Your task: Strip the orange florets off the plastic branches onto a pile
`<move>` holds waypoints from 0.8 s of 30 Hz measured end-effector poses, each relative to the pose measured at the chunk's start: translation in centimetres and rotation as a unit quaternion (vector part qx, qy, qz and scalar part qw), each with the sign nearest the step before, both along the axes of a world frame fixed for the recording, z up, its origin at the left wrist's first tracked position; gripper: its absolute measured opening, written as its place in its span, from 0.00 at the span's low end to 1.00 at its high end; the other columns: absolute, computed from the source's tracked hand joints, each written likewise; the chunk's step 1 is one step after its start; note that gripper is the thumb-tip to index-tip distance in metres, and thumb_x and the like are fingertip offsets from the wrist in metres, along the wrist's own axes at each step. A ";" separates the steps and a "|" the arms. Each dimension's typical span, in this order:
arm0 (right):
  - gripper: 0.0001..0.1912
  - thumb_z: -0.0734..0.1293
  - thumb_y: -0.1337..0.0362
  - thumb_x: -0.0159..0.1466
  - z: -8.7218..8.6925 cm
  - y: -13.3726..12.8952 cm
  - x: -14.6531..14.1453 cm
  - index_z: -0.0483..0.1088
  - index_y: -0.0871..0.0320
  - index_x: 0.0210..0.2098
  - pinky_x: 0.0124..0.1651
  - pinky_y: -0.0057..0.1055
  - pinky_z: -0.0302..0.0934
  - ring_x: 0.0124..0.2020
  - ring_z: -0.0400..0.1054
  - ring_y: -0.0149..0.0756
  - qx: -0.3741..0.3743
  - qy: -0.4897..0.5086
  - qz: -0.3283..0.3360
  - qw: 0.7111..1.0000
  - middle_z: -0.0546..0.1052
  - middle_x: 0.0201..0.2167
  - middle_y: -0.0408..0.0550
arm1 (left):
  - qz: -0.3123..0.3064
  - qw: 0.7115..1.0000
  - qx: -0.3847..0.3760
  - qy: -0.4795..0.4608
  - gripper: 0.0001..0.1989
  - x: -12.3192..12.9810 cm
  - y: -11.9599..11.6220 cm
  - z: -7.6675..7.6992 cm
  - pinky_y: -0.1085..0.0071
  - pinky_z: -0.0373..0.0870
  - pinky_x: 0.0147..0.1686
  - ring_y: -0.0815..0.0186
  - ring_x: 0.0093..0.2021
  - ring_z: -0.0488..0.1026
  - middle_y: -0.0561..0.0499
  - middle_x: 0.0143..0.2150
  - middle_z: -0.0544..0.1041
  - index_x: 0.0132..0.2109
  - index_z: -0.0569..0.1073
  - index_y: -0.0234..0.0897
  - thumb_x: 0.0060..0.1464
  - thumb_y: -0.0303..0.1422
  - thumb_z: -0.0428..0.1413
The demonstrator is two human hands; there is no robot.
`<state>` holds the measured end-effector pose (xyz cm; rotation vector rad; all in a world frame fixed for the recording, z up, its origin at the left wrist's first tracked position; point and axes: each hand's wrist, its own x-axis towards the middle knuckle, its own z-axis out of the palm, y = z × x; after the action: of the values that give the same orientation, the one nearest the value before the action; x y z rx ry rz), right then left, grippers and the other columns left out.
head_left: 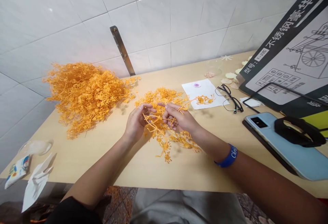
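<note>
Over the middle of the table I have an orange branching sprig (pixel 167 145), which looks like artificial plastic foliage, with thin stems and small clustered tips. My left hand (pixel 137 121) curls around its stems from the left, thumb and fingers bent. From the other side my right hand (pixel 183 120), with a blue wristband (pixel 228 156) on its wrist, pinches the stems; some fingertips are hidden by them. Some tips hang below the hands toward the table. Just behind the hands lies another orange cluster (pixel 162 94), and whether it joins the held sprig I cannot tell.
A big orange foliage heap (pixel 88 96) fills the left rear. White paper (pixel 208 102), eyeglasses (pixel 232 100), a blue phone (pixel 287 145) with a black band (pixel 298 131), and a large printed box (pixel 294 56) stand right. A tissue pack (pixel 17 170) lies at the left edge.
</note>
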<state>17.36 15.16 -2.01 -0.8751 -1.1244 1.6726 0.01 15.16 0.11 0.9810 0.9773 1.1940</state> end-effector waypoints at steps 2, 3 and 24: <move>0.23 0.64 0.51 0.66 0.3 -0.1 -0.1 0.69 0.58 0.54 0.16 0.23 0.53 0.16 0.58 0.26 -0.041 -0.004 -0.009 0.999 0.74 0.23 0.42 | -0.001 1.000 0.007 0.001 0.16 -0.1 0.1 -0.1 0.75 0.71 0.29 0.71 0.27 0.73 0.52 0.32 0.78 0.38 0.74 0.37 0.52 0.46 0.58; 0.23 0.63 0.52 0.66 0.4 -0.2 -0.1 0.69 0.58 0.55 0.16 0.24 0.54 0.16 0.58 0.26 -0.061 -0.008 -0.015 0.998 0.75 0.24 0.44 | -0.005 1.000 0.010 -0.001 0.16 -0.2 0.1 -0.1 0.75 0.70 0.28 0.71 0.27 0.73 0.52 0.32 0.77 0.38 0.74 0.37 0.52 0.46 0.58; 0.23 0.71 0.43 0.55 0.8 0.2 0.3 0.64 0.57 0.28 0.17 0.24 0.52 0.15 0.58 0.23 -0.066 0.020 -0.080 0.994 0.70 0.20 0.39 | -0.096 0.992 0.076 0.035 0.23 -0.6 0.3 -0.8 0.72 0.67 0.29 0.68 0.29 0.74 0.46 0.34 0.81 0.40 0.79 0.35 0.54 0.53 0.56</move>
<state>17.61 15.38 -1.17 -0.9848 -0.8996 1.6373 -0.59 15.44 -0.73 1.2175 0.8341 1.0908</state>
